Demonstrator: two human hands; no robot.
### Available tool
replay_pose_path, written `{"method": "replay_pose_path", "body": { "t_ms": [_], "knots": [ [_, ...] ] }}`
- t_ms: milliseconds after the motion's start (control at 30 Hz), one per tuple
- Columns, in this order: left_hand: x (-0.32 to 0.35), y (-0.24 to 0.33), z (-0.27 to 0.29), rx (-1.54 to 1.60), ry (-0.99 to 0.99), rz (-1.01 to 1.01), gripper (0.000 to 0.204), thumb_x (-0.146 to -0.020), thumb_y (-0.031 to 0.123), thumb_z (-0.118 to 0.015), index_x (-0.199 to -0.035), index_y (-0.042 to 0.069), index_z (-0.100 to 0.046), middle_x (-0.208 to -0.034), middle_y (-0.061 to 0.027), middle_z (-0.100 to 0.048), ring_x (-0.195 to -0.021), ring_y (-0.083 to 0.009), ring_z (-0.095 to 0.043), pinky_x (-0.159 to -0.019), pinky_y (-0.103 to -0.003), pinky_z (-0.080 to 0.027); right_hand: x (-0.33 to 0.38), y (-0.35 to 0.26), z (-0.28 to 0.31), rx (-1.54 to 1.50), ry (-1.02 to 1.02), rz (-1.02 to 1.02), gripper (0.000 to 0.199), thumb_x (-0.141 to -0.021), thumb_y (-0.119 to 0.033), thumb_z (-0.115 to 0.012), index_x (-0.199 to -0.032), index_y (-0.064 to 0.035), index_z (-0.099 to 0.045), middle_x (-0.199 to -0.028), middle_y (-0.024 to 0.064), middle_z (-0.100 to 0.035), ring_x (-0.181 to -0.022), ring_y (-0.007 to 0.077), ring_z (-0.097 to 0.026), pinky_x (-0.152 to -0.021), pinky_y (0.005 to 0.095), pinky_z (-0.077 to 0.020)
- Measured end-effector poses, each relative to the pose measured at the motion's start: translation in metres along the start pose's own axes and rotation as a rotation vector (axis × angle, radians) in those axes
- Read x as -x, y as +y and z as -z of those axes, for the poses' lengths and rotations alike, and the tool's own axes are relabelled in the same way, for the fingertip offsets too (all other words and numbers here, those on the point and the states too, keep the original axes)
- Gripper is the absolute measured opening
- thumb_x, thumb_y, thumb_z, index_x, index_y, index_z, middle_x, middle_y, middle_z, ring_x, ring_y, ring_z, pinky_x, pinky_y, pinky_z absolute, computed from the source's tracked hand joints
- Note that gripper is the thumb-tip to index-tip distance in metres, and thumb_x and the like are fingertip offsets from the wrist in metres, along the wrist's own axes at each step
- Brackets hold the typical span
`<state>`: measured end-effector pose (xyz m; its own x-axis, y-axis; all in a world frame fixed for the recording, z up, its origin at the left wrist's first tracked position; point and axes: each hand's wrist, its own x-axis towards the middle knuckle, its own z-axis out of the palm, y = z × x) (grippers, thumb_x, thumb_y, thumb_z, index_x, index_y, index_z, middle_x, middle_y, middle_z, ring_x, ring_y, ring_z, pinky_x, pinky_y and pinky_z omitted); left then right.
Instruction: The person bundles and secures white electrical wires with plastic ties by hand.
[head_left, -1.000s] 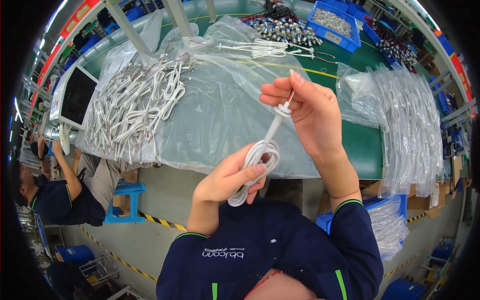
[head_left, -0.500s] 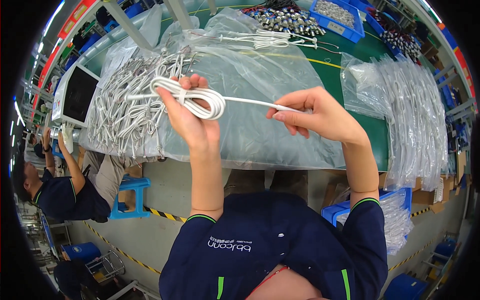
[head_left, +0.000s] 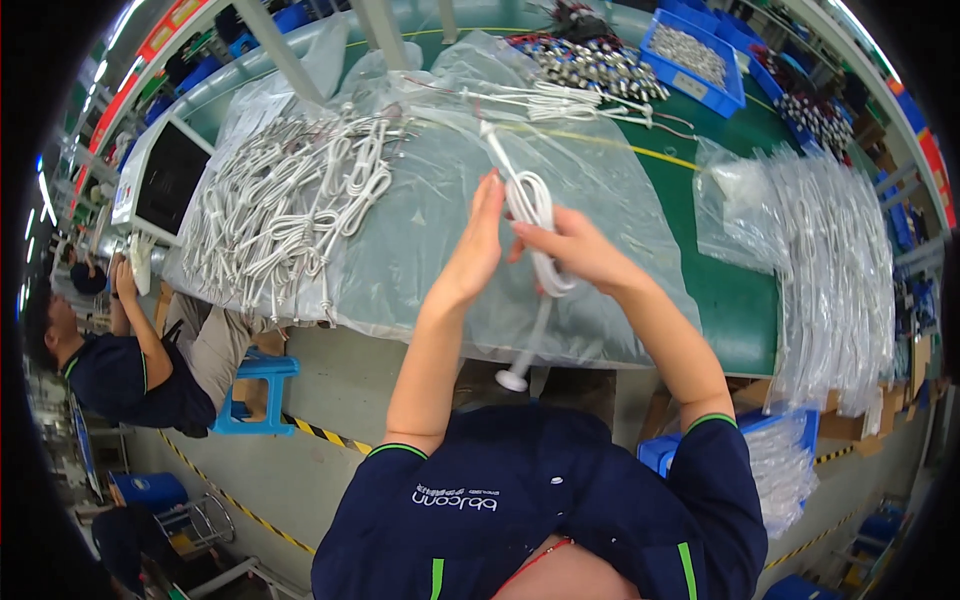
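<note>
A coiled white cable [head_left: 530,200] stands nearly upright in front of me above the plastic-covered table, folded into a narrow bundle. One straight end points up and away; the other hangs toward me, blurred, with a white round disc [head_left: 512,380] at its tip. My right hand [head_left: 580,248] grips the coil from the right, thumb across its near face and the other fingers partly hidden. My left hand [head_left: 478,240] is held flat along the coil's left side, fingers straight; whether it touches the cable is unclear.
A pile of tied white cables [head_left: 290,210] covers the table's left part, beside a white-framed box [head_left: 165,185]. More white cables [head_left: 560,100] lie at the back near metal connectors [head_left: 600,70] and a blue bin [head_left: 690,65]. Bagged cables [head_left: 835,270] line the right. A co-worker [head_left: 120,350] sits left.
The coil has turned from lying sideways to nearly upright and moved right. My right hand has shifted from the cable's straight end to the coil; my left hand has uncurled and flattened beside it.
</note>
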<state>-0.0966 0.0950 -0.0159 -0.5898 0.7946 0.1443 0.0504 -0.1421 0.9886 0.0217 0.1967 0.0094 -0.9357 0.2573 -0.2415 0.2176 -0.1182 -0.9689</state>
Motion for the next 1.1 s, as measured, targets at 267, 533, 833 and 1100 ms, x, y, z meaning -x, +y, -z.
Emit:
{"method": "replay_pose_path", "body": {
  "t_ms": [267, 533, 833, 1100],
  "knots": [
    [-0.02, -0.049, 0.115, -0.852, 0.277, -0.212, 0.046, -0.075, 0.024, -0.066, -0.111, 0.0, -0.052, -0.125, -0.0208, -0.044, -0.121, -0.0372, -0.036, -0.099, -0.04, -0.032, -0.066, 0.095, 0.135, 1.125, 0.88, 0.003, 0.052, -0.08, -0.041, -0.057, -0.108, 0.0031, -0.051, -0.099, 0.0153, -0.056, -0.092, 0.0248, -0.055, -0.083, 0.0386, -0.0401],
    [-0.079, -0.083, 0.171, -1.478, 0.397, -0.245, 0.04, -0.069, 0.016, -0.07, -0.104, 0.004, -0.055, -0.106, -0.0114, -0.053, -0.102, -0.0314, -0.047, -0.082, -0.04, -0.045, -0.057, 0.094, 0.128, 1.249, 0.69, -0.118, 0.083, -0.081, -0.052, -0.05, -0.133, 0.0069, -0.025, -0.138, 0.0237, -0.028, -0.129, 0.0362, -0.025, -0.106, 0.0464, -0.0167],
    [-0.068, 0.006, 0.153, -1.265, 0.576, -0.121, 0.034, -0.081, 0.02, -0.062, -0.107, 0.0, -0.05, -0.086, -0.0121, -0.063, -0.073, -0.0271, -0.063, -0.061, -0.035, -0.051, -0.009, 0.026, 0.058, 1.14, 0.692, 0.235, 0.062, -0.087, -0.041, -0.049, -0.124, 0.0089, -0.041, -0.128, 0.025, -0.042, -0.125, 0.0347, -0.034, -0.105, 0.0408, -0.0212],
    [0.016, 0.103, 0.071, 0.024, -0.273, 0.009, 0.04, -0.08, 0.011, -0.065, -0.111, 0.001, -0.041, -0.089, -0.0156, -0.065, -0.071, -0.0182, -0.064, -0.065, -0.026, -0.049, -0.022, -0.06, -0.047, -0.395, -0.019, 0.555, 0.038, -0.091, -0.025, -0.051, -0.119, 0.0004, -0.05, -0.116, 0.0107, -0.058, -0.105, 0.0173, -0.054, -0.087, 0.0288, -0.0424]
  ]
}}
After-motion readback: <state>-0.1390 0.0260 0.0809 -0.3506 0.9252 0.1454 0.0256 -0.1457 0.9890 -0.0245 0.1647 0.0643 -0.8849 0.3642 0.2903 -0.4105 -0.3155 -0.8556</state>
